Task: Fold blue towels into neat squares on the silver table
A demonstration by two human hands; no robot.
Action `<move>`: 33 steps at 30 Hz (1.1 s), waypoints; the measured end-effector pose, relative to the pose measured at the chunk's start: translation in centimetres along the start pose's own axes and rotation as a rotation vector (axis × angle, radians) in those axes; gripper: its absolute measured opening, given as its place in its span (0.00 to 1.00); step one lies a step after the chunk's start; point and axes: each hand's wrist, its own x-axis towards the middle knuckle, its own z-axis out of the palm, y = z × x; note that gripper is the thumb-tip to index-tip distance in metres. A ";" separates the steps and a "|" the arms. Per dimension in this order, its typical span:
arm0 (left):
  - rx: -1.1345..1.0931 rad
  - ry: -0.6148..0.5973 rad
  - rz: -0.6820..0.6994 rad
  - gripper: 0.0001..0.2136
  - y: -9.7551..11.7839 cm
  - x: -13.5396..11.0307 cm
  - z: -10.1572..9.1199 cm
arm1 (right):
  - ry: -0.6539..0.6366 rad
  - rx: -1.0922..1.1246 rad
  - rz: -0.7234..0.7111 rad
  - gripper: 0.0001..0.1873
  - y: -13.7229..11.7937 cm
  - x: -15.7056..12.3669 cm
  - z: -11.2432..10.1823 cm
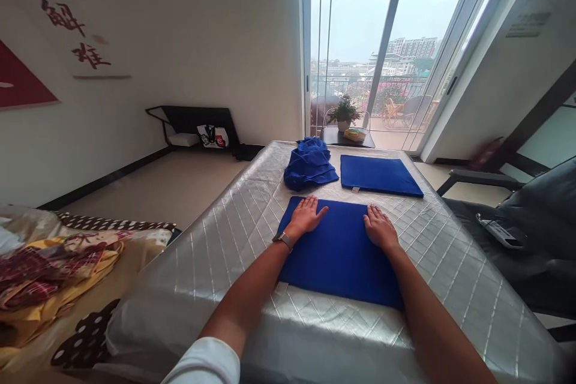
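Note:
A flat blue rectangle of folded cloth (341, 252) lies on the silvery quilted mattress (225, 228) in front of me. My left hand (308, 215) rests flat near its far left corner, fingers stretched out and thumb apart. On the far right part of the same cloth lies my right hand (380, 225), palm down with the fingers extended. A small white tag sticks out at the near left edge. Farther off lies a second flat blue folded cloth (380, 175), also with a white tag. To its left is a crumpled heap of blue cloth (310, 165).
Beyond the mattress, a small table (330, 135) bears a potted plant (344, 113) before the glass door. At right stands a dark armchair (531, 228) with a remote control (499, 231) on it. Patterned bedding (58, 264) lies at left.

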 end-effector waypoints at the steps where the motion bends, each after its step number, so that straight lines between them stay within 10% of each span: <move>1: 0.005 0.007 -0.021 0.38 -1.0 -0.4 -0.2 | 0.001 -0.006 0.001 0.33 0.1 0.1 0.1; 33: -0.084 0.052 -0.101 0.38 -5.5 -1.0 -0.7 | -0.033 -0.085 -0.007 0.37 -0.3 -2.6 0.5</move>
